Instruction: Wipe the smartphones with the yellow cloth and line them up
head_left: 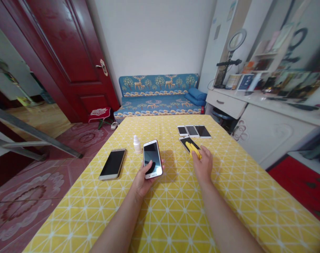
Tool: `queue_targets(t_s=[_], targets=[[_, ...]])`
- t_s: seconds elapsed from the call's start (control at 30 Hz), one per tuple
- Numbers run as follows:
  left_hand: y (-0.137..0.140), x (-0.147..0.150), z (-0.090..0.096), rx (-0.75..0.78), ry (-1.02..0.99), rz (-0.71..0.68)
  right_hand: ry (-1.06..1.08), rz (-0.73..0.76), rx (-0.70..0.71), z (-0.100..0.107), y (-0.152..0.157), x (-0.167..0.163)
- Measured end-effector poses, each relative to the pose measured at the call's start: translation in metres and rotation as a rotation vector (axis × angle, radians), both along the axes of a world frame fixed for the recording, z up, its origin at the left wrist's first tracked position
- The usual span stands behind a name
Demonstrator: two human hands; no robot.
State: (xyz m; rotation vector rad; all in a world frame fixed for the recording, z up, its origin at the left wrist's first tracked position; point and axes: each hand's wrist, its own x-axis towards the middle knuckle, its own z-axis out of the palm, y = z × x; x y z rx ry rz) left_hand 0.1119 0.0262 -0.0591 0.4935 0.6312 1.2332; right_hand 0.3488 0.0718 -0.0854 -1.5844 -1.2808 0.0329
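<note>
My left hand [143, 179] is closed round a white-fronted smartphone [152, 158], its thumb lying over the lower screen. The phone is tilted up off the table and shows a reddish edge. My right hand [204, 163] has its fingers closed on a yellow cloth [193, 150], which lies over part of another phone [184, 141] on the table. That phone's lower end is hidden by cloth and hand. Left of the held phone stands a small white bottle [137, 144]. Farther left a gold-edged phone [113, 164] lies face up.
Beyond my right hand, a row of phones lies side by side: a small white one [182, 131], a middle one [191, 131] and a larger one [203, 131]. All rest on a yellow patterned tablecloth [172, 221]. A blue sofa [160, 93] stands past the far edge.
</note>
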Motion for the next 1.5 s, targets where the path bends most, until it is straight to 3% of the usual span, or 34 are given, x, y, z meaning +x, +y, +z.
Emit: queue_targets(t_s=[0.07, 0.2, 0.47, 0.67, 0.8, 0.93, 1.03, 1.17, 1.33, 1.5], targets=[[0.0, 0.0, -0.002, -0.014, 0.002, 0.006, -0.146, -0.061, -0.141, -0.002, 0.004, 0.011], [0.0, 0.0, -0.004, -0.016, 0.02, -0.002, -0.336, -0.049, -0.412, 0.001, 0.004, 0.015], [0.001, -0.001, -0.003, -0.024, 0.018, 0.013, -0.474, -0.096, -0.512, 0.016, -0.013, -0.001], [0.002, -0.001, -0.005, -0.002, 0.008, 0.009, -0.377, -0.15, -0.412, 0.009, -0.007, 0.005], [0.001, 0.0, -0.004, -0.032, 0.029, 0.007, -0.362, -0.109, -0.355, 0.0, 0.003, 0.016], [0.002, 0.0, -0.005, -0.047, -0.009, -0.033, -0.239, -0.119, -0.13, -0.005, 0.005, 0.016], [0.003, -0.001, -0.006, -0.031, -0.079, -0.107, -0.041, -0.042, 0.048, -0.004, 0.002, 0.008], [0.002, -0.001, -0.006, -0.005, -0.134, -0.225, 0.224, 0.141, 0.005, -0.003, -0.005, -0.008], [-0.001, 0.0, -0.009, -0.039, -0.142, -0.347, 0.482, 0.203, -0.038, -0.008, -0.009, -0.024], [-0.004, 0.003, -0.009, -0.031, -0.129, -0.411, 0.436, 0.32, 0.076, 0.005, -0.02, -0.043]])
